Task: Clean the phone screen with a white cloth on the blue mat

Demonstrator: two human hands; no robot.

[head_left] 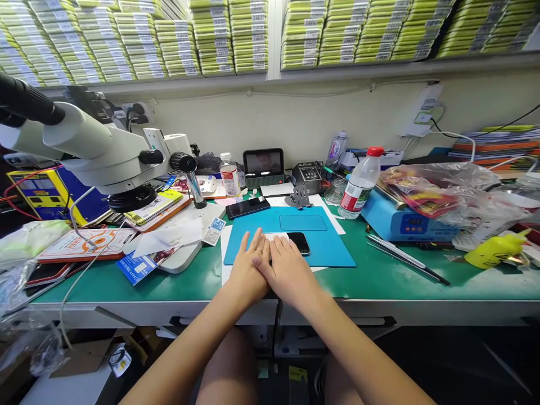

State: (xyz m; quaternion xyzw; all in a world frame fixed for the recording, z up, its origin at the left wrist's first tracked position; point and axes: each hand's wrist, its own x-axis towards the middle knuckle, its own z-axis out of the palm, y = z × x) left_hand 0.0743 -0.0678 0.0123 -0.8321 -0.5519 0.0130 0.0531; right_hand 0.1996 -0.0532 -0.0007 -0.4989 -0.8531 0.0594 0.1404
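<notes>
My left hand [248, 271] is open, its fingers stretched forward over the near edge of a blue work mat [337, 250]. Beside it my right hand [291, 269] lies flat with straight fingers, its thumb crossing onto the left hand. A black smartphone [299, 243] rests on the mat just past the right fingertips, and its left part is covered. Something white, perhaps paper or cloth, shows at the fingertips; how far it runs under the hands is hidden. Farther back, a second dark phone [248, 207] lies across the mat's far left corner.
A stereo microscope [97, 152] overhangs the left side. To the right stand a red-capped water bottle [360, 183], a blue device [405, 219] under plastic bags, tweezers [405, 256] and a yellow squeeze bottle [493, 250]. A small screen [264, 163] is at the back.
</notes>
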